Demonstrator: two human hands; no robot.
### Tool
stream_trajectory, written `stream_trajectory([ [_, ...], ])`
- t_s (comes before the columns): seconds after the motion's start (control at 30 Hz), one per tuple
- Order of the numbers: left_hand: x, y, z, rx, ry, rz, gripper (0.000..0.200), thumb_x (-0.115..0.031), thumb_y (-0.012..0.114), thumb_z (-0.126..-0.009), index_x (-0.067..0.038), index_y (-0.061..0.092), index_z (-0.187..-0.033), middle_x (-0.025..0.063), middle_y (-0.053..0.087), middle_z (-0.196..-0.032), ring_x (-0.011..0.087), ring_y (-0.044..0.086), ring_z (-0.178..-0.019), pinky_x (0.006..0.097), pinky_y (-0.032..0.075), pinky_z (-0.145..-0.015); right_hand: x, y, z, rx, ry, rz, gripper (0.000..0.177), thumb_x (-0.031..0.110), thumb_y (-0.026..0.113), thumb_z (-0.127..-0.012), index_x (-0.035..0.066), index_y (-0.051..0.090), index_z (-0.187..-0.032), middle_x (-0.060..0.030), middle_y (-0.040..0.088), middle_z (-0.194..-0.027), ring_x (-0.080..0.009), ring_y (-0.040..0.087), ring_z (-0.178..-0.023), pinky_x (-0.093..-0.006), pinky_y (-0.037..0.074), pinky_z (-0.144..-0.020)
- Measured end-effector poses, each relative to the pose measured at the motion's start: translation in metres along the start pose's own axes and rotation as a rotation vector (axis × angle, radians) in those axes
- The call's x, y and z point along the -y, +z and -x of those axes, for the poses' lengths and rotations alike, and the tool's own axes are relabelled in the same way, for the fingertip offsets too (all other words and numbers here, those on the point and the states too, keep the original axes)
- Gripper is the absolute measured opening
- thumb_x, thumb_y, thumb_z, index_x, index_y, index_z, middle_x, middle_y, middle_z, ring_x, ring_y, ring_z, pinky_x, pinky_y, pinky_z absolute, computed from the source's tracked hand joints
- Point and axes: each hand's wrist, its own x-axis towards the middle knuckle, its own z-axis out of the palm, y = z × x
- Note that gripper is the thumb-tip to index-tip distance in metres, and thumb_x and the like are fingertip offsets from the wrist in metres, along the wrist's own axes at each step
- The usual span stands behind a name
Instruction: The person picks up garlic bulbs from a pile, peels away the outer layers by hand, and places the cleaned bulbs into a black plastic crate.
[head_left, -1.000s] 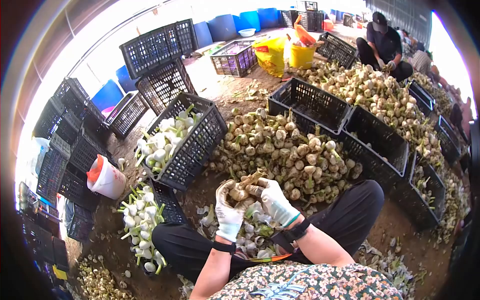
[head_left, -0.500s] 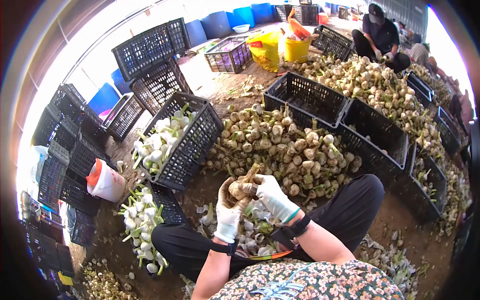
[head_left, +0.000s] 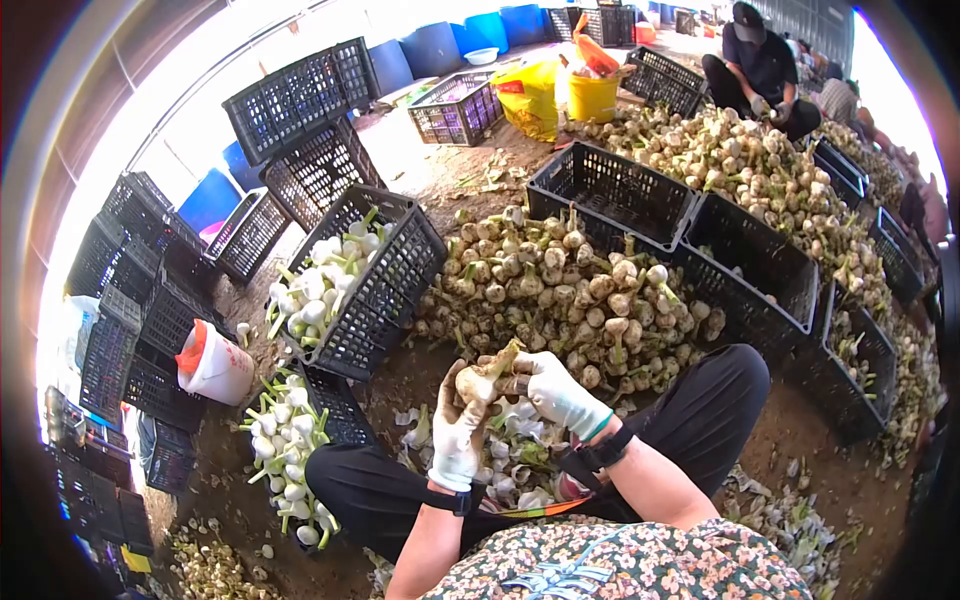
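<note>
My left hand (head_left: 458, 435), in a white glove with soiled fingers, is closed around a garlic bulb (head_left: 474, 384) whose stem points up and to the right. My right hand (head_left: 558, 393), gloved too, is closed just right of the bulb, its dirty fingertips curled by the stem. Whether something small sits in those fingers is hidden. Below both hands lie peeled garlic skins (head_left: 520, 450) between my legs. Beyond them is a heap of unpeeled garlic (head_left: 560, 290). At left, white peeled garlic (head_left: 325, 290) fills a tilted black crate (head_left: 385, 280), and more lies in a lower crate.
Black crates (head_left: 610, 195) line the heap's right and far sides. A white bucket (head_left: 218, 368) stands at left before stacked crates (head_left: 165, 310). A co-worker (head_left: 755, 65) sits at a larger garlic heap (head_left: 740, 165). A yellow bucket (head_left: 593, 98) stands at the back.
My right hand has drawn slightly away to the right from the bulb. In my left hand the bulb has turned, showing a paler surface, its stem now leaning further right.
</note>
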Motion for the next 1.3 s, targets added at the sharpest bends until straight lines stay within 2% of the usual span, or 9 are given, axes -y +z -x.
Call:
stream_trajectory([
  [0.17, -0.001, -0.013, -0.001, -0.105, -0.320, -0.027, 0.062, -0.060, 0.034, -0.100, -0.010, 0.057, -0.128, 0.0073, 0.066, -0.110, 0.0162, 0.060, -0.085, 0.0269, 0.043, -0.061, -0.007, -0.015, -0.004, 0.039, -0.298, 0.477, 0.027, -0.008, 0.067, -0.080, 0.002, 0.067, -0.105, -0.0019, 0.066, -0.097, -0.0127, 0.060, -0.091, -0.0275, 0.048, -0.083],
  [0.27, -0.005, -0.007, -0.001, -0.106, -0.350, -0.169, 0.068, -0.063, 0.033, -0.100, -0.005, 0.059, -0.124, 0.0080, 0.069, -0.094, 0.0162, 0.056, -0.059, 0.0267, 0.043, -0.052, 0.000, -0.001, 0.004, -0.051, -0.421, 0.750, 0.026, -0.010, 0.065, -0.080, 0.002, 0.067, -0.103, -0.0021, 0.064, -0.093, -0.0125, 0.059, -0.088, -0.0267, 0.047, -0.081],
  [0.4, 0.017, -0.011, -0.002, -0.092, 0.144, -0.617, 0.052, -0.039, 0.061, -0.097, -0.002, 0.049, -0.132, 0.0083, 0.060, -0.115, 0.0190, 0.063, -0.098, 0.0322, 0.055, -0.084, -0.020, -0.001, 0.003, -0.305, -0.079, 0.339, 0.023, -0.005, 0.067, -0.085, 0.001, 0.068, -0.106, -0.0006, 0.069, -0.094, -0.0087, 0.061, -0.083, -0.0250, 0.050, -0.077],
  [0.57, -0.014, 0.003, 0.004, -0.064, -0.130, -0.139, 0.061, 0.002, 0.070, -0.085, -0.003, 0.041, -0.139, 0.0095, 0.056, -0.124, 0.0181, 0.061, -0.107, 0.0317, 0.054, -0.093, -0.007, 0.005, 0.009, -0.235, 0.068, -0.080, 0.030, -0.002, 0.069, -0.085, 0.000, 0.068, -0.115, -0.0026, 0.071, -0.101, -0.0081, 0.063, -0.086, -0.0247, 0.052, -0.077],
  [0.67, 0.001, -0.006, -0.002, -0.018, 0.106, -0.254, 0.061, 0.002, 0.071, -0.085, -0.004, 0.042, -0.138, 0.0099, 0.057, -0.123, 0.0189, 0.063, -0.105, 0.0327, 0.056, -0.091, -0.024, 0.007, 0.003, -0.161, -0.122, 0.285, 0.028, -0.003, 0.067, -0.085, 0.000, 0.069, -0.113, -0.0044, 0.071, -0.103, -0.0089, 0.065, -0.087, -0.0249, 0.053, -0.074],
  [0.8, -0.021, -0.007, 0.000, 0.024, -0.057, -0.202, 0.061, -0.004, 0.077, -0.082, -0.004, 0.047, -0.135, 0.0102, 0.059, -0.123, 0.0190, 0.063, -0.106, 0.0302, 0.058, -0.084, -0.022, 0.008, -0.002, -0.284, 0.090, -0.280, 0.022, 0.001, 0.064, -0.088, -0.003, 0.067, -0.110, -0.0083, 0.071, -0.101, -0.0160, 0.067, -0.089, -0.0314, 0.054, -0.083],
  [0.97, -0.027, -0.015, 0.005, 0.110, -0.044, -0.121, 0.073, -0.010, 0.083, -0.077, -0.003, 0.045, -0.139, 0.0095, 0.062, -0.120, 0.0203, 0.065, -0.101, 0.0306, 0.059, -0.077, -0.055, -0.033, -0.022, -0.644, 0.147, -0.872, 0.009, 0.000, 0.057, -0.091, 0.004, 0.064, -0.096, -0.0046, 0.063, -0.081, -0.0183, 0.058, -0.067, -0.0331, 0.052, -0.064],
  [1.13, -0.030, -0.037, 0.008, 0.078, 0.092, -0.383, 0.089, -0.014, 0.087, -0.073, -0.006, 0.037, -0.146, 0.0072, 0.055, -0.126, 0.0187, 0.059, -0.108, 0.0280, 0.053, -0.088, -0.014, -0.029, -0.003, -0.235, 0.145, 0.954, 0.052, 0.017, 0.077, -0.078, 0.003, 0.061, -0.125, -0.0144, 0.067, -0.113, -0.0248, 0.065, -0.102, -0.0327, 0.051, -0.087],
  [1.3, -0.036, -0.027, 0.008, 0.128, 0.019, -0.622, 0.087, 0.005, 0.080, -0.070, -0.004, 0.037, -0.145, 0.0068, 0.051, -0.126, 0.0153, 0.053, -0.113, 0.0289, 0.046, -0.099, 0.028, 0.028, -0.004, 0.063, -0.197, 0.824, 0.028, 0.021, 0.069, -0.079, 0.003, 0.073, -0.101, -0.0178, 0.070, -0.098, -0.0330, 0.067, -0.093, -0.0390, 0.053, -0.083],
])
